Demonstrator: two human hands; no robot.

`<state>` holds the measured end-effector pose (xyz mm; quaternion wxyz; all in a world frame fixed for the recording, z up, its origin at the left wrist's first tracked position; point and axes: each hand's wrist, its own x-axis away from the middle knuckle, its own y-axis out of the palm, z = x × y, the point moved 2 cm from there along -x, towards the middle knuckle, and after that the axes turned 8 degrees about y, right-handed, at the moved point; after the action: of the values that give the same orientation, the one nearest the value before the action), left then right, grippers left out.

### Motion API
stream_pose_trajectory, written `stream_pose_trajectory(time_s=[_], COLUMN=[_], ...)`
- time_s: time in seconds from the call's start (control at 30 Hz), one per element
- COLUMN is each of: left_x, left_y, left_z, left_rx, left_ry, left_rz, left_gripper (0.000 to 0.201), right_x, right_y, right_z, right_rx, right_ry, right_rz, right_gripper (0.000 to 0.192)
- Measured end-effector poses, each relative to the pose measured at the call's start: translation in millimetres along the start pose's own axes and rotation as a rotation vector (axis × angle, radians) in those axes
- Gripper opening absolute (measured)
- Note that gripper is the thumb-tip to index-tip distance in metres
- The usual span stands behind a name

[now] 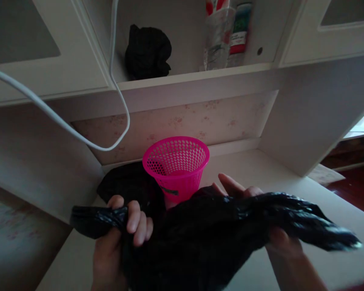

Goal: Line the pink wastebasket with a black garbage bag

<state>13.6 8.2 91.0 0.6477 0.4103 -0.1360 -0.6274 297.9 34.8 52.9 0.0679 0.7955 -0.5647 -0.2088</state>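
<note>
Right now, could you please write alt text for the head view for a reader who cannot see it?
Two bare hands stretch a black plastic bag over a white desk: the left hand grips one bunched end, the right hand supports the other. Behind it stands a pink mesh basket; a dark bundle and bottles sit on the shelf above.

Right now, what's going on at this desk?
A person holds a black plastic bag stretched between both hands above the desk. The left hand has its fingers closed around one bunched end; the right hand holds the other end, fingers partly extended. Just behind the bag stands a pink mesh basket, with a dark bundle beside it on the desk.
</note>
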Motion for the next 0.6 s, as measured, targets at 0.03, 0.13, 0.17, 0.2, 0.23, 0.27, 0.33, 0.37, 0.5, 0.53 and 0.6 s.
stream_pose_trajectory(time_s=[0.03, 0.13, 0.17, 0.2, 0.23, 0.27, 0.33, 0.37, 0.5, 0.53, 0.6], left_x=[1, 2, 2, 2, 2, 2, 1, 0, -2, -3, -4], left_y=[6.6, 18.6, 19.4, 18.6, 17.1, 15.1, 11.0, 9.8, 10.9, 11.5, 10.7], left_z=[-4, -20, -25, -30, -34, -37, -43, -46, -58, -60, -64], left_rx=[0.038, 0.093, 0.095, 0.095, 0.094, 0.089, 0.049, 0.01, -0.295, -0.368, -0.475], left_ry=[-0.037, -0.169, -0.218, -0.262, -0.312, -0.355, -0.424, -0.447, -0.348, -0.259, -0.073], left_rz=[-0.044, -0.087, -0.076, -0.052, -0.037, -0.026, 0.006, 0.019, 0.08, 0.095, 0.106], left_gripper=[0.018, 0.008, 0.013, 0.024, 0.036, 0.049, 0.062, 0.061, 0.042, 0.042, 0.034], right_x=[-3, -12, -14, -16, -16, -16, -12, -8, 0, 0, -4], right_y=[5, 19, 23, 26, 27, 26, 23, 20, 12, 14, 23], right_z=[-3, 2, 6, 9, 11, 12, 11, 11, 7, 6, 6], right_rx=[-0.033, -0.101, -0.039, 0.064, 0.181, 0.286, 0.388, 0.392, 0.285, 0.231, 0.138], right_ry=[-0.026, 0.02, 0.054, 0.08, 0.095, 0.115, 0.184, 0.242, 0.37, 0.345, 0.203], right_rz=[-0.054, -0.187, -0.178, -0.152, -0.13, -0.157, -0.331, -0.43, -0.362, -0.297, -0.155], right_gripper=[0.035, 0.021, 0.021, 0.022, 0.027, 0.041, 0.085, 0.1, 0.086, 0.077, 0.061])
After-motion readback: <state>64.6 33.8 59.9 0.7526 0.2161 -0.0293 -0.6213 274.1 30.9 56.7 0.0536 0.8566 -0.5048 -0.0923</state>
